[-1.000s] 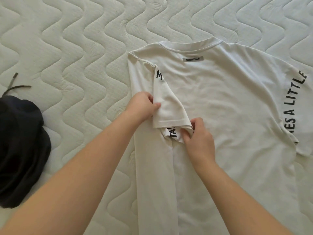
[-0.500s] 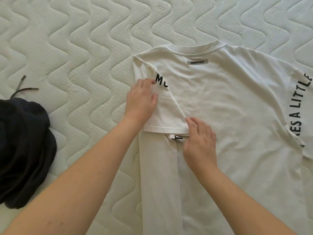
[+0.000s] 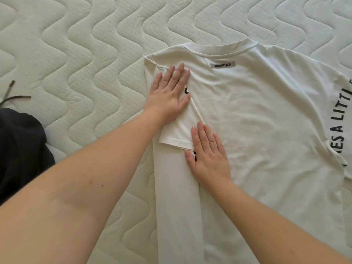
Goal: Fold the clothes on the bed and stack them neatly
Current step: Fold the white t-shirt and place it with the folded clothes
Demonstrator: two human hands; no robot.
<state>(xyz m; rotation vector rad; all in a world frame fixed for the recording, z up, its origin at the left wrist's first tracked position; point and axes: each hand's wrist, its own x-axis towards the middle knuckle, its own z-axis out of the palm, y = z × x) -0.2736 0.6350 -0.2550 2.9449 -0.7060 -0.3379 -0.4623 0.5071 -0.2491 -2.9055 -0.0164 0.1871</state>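
A white T-shirt [image 3: 262,130] lies flat on the mattress, collar pointing away from me, with black lettering on its sleeves. Its left side is folded inward as a long strip, and the left sleeve [image 3: 179,134] is turned back over that strip. My left hand [image 3: 169,94] presses flat on the upper part of the folded sleeve, fingers straight. My right hand [image 3: 208,153] lies flat at the sleeve's lower hem, fingers straight, covering some of the black print.
A dark garment [image 3: 21,153] is bunched at the left edge, with a drawstring [image 3: 13,96] trailing from it. The quilted white mattress [image 3: 85,63] surrounds the shirt. The shirt's right sleeve [image 3: 342,121] stays spread out at the right edge.
Both hands have let go of the sleeve they pinched a second ago and now lie flat on it. The left hand slid up toward the shoulder, and the sleeve lies smoothed.
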